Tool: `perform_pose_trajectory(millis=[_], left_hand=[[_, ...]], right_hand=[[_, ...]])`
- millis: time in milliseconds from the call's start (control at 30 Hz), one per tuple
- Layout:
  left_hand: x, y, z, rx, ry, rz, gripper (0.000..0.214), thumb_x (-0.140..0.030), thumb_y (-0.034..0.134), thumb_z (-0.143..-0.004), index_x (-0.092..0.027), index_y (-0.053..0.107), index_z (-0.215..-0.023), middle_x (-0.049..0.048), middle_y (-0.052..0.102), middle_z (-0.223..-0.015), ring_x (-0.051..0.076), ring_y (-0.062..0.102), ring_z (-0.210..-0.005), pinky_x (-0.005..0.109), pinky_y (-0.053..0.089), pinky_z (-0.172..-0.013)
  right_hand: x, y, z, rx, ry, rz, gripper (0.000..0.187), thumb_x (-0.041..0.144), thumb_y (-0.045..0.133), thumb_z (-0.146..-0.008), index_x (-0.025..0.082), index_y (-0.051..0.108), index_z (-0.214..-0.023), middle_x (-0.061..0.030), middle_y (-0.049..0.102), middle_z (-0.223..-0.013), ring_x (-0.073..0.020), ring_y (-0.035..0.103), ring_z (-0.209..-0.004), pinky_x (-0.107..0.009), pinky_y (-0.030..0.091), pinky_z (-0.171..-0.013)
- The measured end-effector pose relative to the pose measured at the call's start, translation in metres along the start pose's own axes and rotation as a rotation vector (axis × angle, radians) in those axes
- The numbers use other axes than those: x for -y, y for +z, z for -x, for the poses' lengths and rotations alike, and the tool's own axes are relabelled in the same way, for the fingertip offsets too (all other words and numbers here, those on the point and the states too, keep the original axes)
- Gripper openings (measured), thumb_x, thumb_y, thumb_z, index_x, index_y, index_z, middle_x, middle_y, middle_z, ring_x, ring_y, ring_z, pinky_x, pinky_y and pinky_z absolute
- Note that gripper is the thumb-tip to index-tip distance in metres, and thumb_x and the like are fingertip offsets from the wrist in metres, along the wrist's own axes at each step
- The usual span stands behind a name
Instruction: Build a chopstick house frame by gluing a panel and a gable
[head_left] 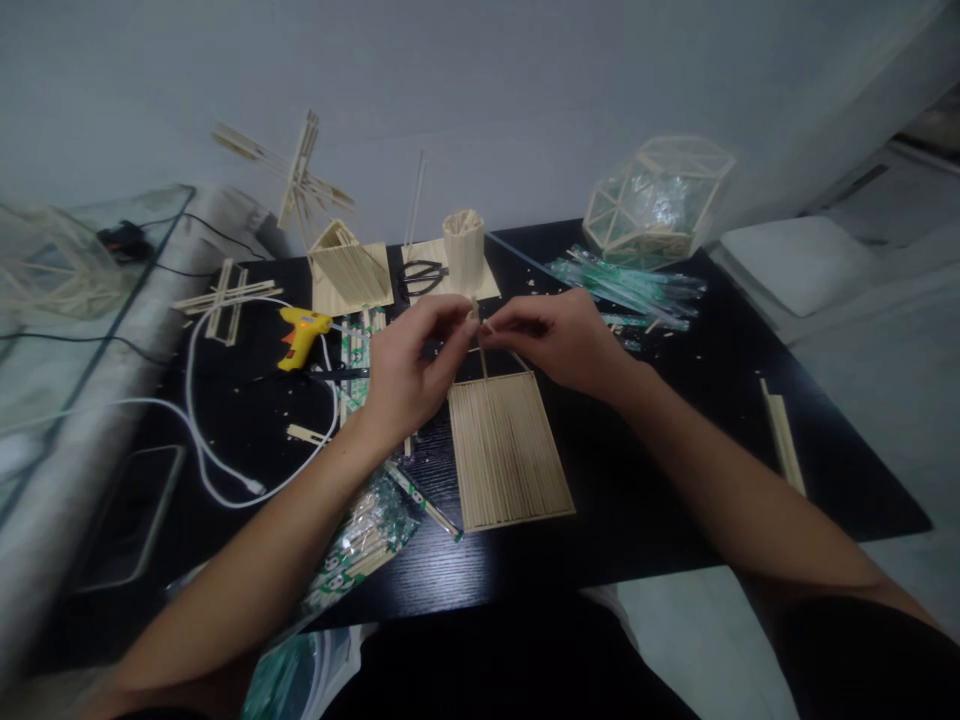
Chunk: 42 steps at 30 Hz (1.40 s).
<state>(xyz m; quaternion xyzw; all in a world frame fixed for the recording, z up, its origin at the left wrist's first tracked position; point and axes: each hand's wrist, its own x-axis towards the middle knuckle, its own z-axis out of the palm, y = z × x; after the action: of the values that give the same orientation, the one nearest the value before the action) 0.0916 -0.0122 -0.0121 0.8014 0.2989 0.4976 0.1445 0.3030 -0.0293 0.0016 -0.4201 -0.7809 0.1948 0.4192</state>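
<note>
While my left hand and right hand pinch this thin stick by its ends, it looks light and brittle.

We see 2 forearms, bare as far up as the view reaches, each ending in an uncovered hand: the left hand and the right hand; lower down we wear dark, near-black clothing over the lap
</note>
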Motion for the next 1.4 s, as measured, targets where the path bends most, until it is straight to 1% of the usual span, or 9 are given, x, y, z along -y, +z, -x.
perform_pose_trajectory(millis=[100, 367, 533, 767, 1100, 1300, 1400], left_hand=[[-0.0006, -0.0002, -0.0004, 0.007, 0.013, -0.001, 0.012, -0.026, 0.069, -0.098, -0.022, 0.068, -0.109, 0.0024, 0.077, -0.097, 0.012, 0.070, -0.079, 0.025, 0.057, -0.075], [-0.0022, -0.0006, -0.0014, 0.016, 0.022, 0.003, 0.011, -0.024, 0.068, -0.099, -0.020, 0.068, -0.110, 0.0030, 0.077, -0.100, 0.011, 0.071, -0.081, 0.024, 0.057, -0.076], [-0.0015, 0.0000, -0.0013, 0.027, 0.026, -0.005, 0.011, -0.022, 0.067, -0.099, -0.020, 0.067, -0.110, 0.0027, 0.076, -0.099, 0.011, 0.069, -0.081, 0.024, 0.056, -0.077], [-0.0034, 0.0021, -0.0026, 0.032, 0.022, -0.021, 0.010, -0.022, 0.067, -0.099, -0.021, 0.066, -0.109, 0.0009, 0.074, -0.097, 0.010, 0.068, -0.078, 0.023, 0.054, -0.074], [-0.0028, 0.0054, -0.0041, 0.017, 0.015, 0.001, 0.010, -0.022, 0.067, -0.099, -0.021, 0.068, -0.110, 0.0016, 0.076, -0.098, 0.010, 0.070, -0.079, 0.023, 0.056, -0.074], [-0.0015, 0.0078, -0.0026, 0.014, -0.013, 0.025, 0.011, -0.023, 0.068, -0.099, -0.022, 0.070, -0.109, 0.0021, 0.078, -0.100, 0.011, 0.072, -0.082, 0.024, 0.058, -0.078], [-0.0004, 0.0087, -0.0010, 0.016, -0.031, 0.031, 0.011, -0.026, 0.069, -0.099, -0.022, 0.072, -0.108, 0.0027, 0.079, -0.101, 0.013, 0.073, -0.085, 0.026, 0.059, -0.079]], right_hand=[[-0.0001, -0.0002, 0.0001, 0.005, 0.005, 0.004, 0.014, 0.030, 0.077, -0.092, 0.018, 0.082, -0.089, -0.0009, 0.078, -0.076, -0.0108, 0.060, -0.062, -0.025, 0.042, -0.063], [0.0024, 0.0000, -0.0002, -0.003, -0.022, 0.012, 0.007, 0.023, 0.081, -0.090, 0.017, 0.081, -0.089, 0.0009, 0.076, -0.073, -0.0091, 0.058, -0.059, -0.024, 0.040, -0.060], [0.0022, 0.0004, -0.0005, -0.001, -0.007, 0.011, 0.006, 0.023, 0.081, -0.089, 0.017, 0.082, -0.089, 0.0007, 0.077, -0.073, -0.0094, 0.059, -0.059, -0.024, 0.041, -0.061], [0.0021, -0.0017, -0.0005, -0.001, 0.007, 0.011, 0.010, 0.028, 0.079, -0.091, 0.018, 0.082, -0.090, -0.0008, 0.078, -0.076, -0.0113, 0.062, -0.063, -0.024, 0.043, -0.063], [0.0017, -0.0025, 0.0000, -0.001, -0.009, 0.031, 0.010, 0.026, 0.078, -0.091, 0.017, 0.084, -0.092, -0.0001, 0.078, -0.075, -0.0100, 0.061, -0.061, -0.024, 0.042, -0.063], [0.0024, -0.0032, -0.0006, 0.001, -0.010, 0.044, 0.019, 0.032, 0.074, -0.095, 0.017, 0.082, -0.088, 0.0002, 0.076, -0.072, -0.0094, 0.058, -0.059, -0.025, 0.040, -0.062], [0.0023, -0.0038, -0.0002, 0.013, -0.004, 0.055, 0.024, 0.035, 0.072, -0.097, 0.017, 0.081, -0.085, -0.0003, 0.074, -0.070, -0.0100, 0.057, -0.059, -0.026, 0.038, -0.063]])
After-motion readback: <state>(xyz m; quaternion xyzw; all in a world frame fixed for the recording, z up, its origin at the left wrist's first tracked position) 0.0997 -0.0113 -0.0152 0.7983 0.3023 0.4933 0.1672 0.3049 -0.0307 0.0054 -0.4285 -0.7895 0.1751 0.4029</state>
